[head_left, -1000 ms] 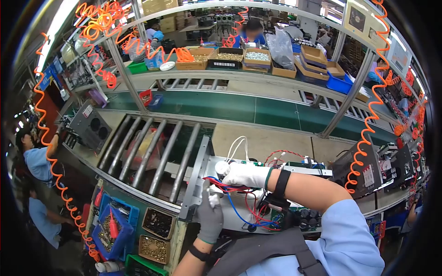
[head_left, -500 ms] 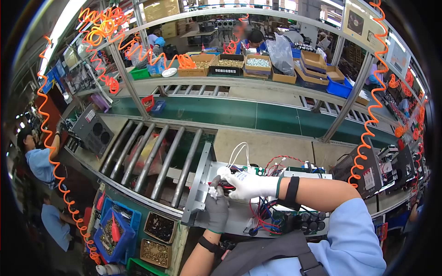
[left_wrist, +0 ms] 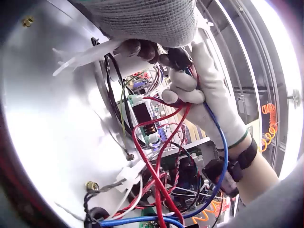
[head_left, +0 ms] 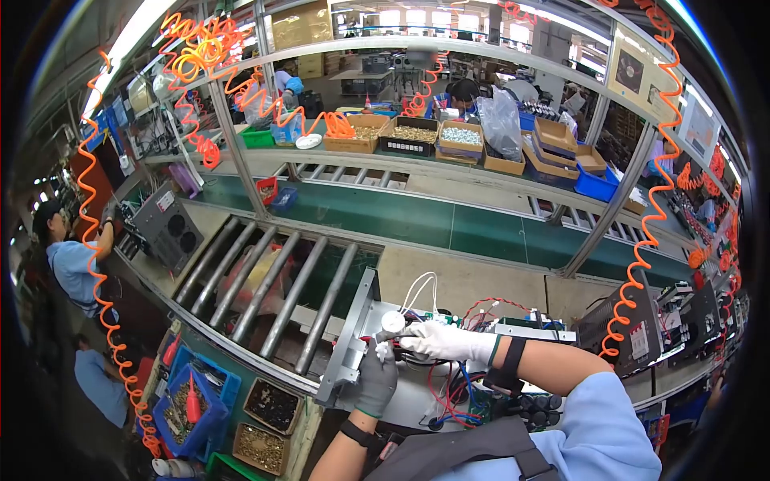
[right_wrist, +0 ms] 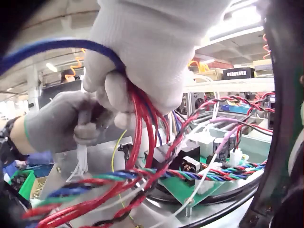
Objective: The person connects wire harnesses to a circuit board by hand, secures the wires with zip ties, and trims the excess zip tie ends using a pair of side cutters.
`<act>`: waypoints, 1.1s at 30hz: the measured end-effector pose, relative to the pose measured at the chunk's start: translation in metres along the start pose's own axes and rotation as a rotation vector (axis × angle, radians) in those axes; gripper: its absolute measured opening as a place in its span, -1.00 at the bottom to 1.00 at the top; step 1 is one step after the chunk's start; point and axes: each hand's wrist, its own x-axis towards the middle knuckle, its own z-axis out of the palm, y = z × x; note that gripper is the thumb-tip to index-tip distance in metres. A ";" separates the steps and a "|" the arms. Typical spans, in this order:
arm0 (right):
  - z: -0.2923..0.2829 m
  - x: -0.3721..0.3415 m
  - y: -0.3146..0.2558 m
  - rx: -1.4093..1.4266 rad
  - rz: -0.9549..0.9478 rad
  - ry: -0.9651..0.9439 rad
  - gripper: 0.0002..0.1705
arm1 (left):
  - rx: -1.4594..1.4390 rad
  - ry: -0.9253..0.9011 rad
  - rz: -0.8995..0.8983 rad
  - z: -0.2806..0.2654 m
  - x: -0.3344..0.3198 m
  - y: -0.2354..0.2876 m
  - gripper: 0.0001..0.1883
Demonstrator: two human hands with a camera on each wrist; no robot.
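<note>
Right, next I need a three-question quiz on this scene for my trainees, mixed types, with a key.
1. Which wires does the right hand grip? a) only yellow b) red and blue c) only green
2. True or false: the left hand holds white plastic strips.
3. Fill in: in the head view, the conveyor rollers lie to the ____ of the open metal chassis.

Key: 1 b; 2 true; 3 left.

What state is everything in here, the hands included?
Left hand: gloved, gripping white strips
Right hand: gloved, gripping red and blue wires
White strips: held, ends free
Red and blue wires: bunched
Metal chassis: open
Blue bin: open, holding small parts
Orange hoses: coiled, hanging
</note>
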 end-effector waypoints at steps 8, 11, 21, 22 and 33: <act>-0.001 -0.020 -0.016 -0.004 -0.115 -0.054 -0.59 | -0.364 -0.149 -0.166 -0.013 -0.003 0.034 -0.67; 0.002 -0.016 -0.013 0.371 -0.075 -0.076 -0.77 | -0.473 -0.287 -0.216 -0.024 -0.005 0.039 -0.61; 0.022 -0.028 -0.034 -0.580 -0.305 0.203 -0.55 | -0.335 -0.221 -0.090 -0.018 0.002 0.033 -0.59; 0.026 -0.029 -0.028 -0.812 -0.406 0.336 -0.50 | -0.336 -0.227 -0.092 -0.017 0.002 0.033 -0.59; 0.029 -0.021 -0.021 -1.157 -0.302 0.434 -0.66 | -0.502 -0.229 -0.192 -0.013 0.003 0.041 -0.75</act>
